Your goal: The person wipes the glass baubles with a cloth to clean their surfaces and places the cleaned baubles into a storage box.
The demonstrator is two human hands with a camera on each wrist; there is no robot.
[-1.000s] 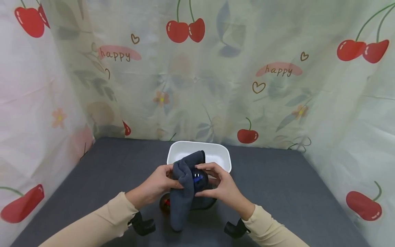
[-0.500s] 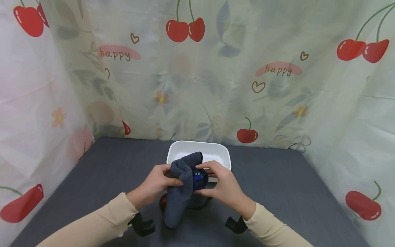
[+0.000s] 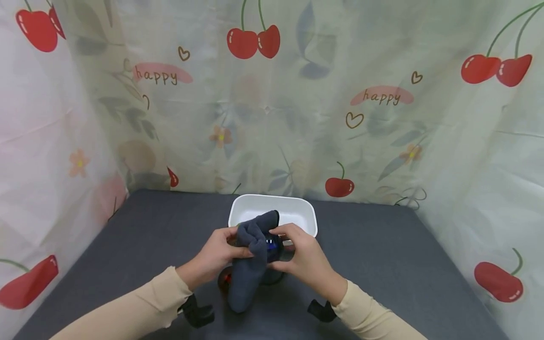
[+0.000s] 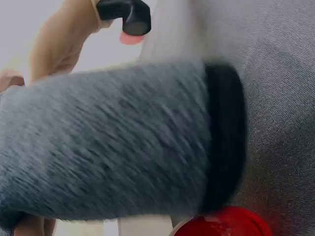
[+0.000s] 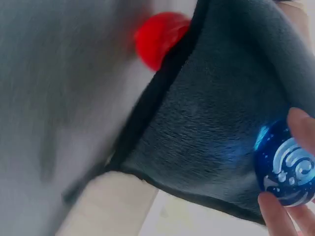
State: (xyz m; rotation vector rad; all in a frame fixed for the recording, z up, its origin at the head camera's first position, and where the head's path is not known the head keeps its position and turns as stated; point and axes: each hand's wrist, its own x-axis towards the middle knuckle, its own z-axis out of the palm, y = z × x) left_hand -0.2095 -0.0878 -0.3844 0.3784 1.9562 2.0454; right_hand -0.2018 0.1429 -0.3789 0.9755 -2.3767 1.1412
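Observation:
My left hand (image 3: 214, 257) grips a bunched dark grey cloth (image 3: 245, 285), its lower end hanging down over the table. Against the cloth is a shiny blue bauble (image 5: 283, 164) with white swirls. My right hand (image 3: 306, 252) holds it from the right, thumb below and fingers above. In the head view, cloth and fingers cover much of the bauble. Behind the hanging cloth, a glossy red ball (image 3: 223, 277) sits on the table. The left wrist view is mostly filled by the fuzzy cloth with its black edge.
A white rectangular tray (image 3: 308, 210) stands just beyond the hands, its near side partly hidden by them. The dark grey table (image 3: 365, 264) is enclosed by a cherry-print curtain (image 3: 289, 118) at the back and sides. Black wrist mounts (image 3: 197, 314) hang under both sleeves.
The cloth's hanging end has swung a little to the left. My right hand and the blue bauble have shifted slightly left, while my left hand stays nearly in place.

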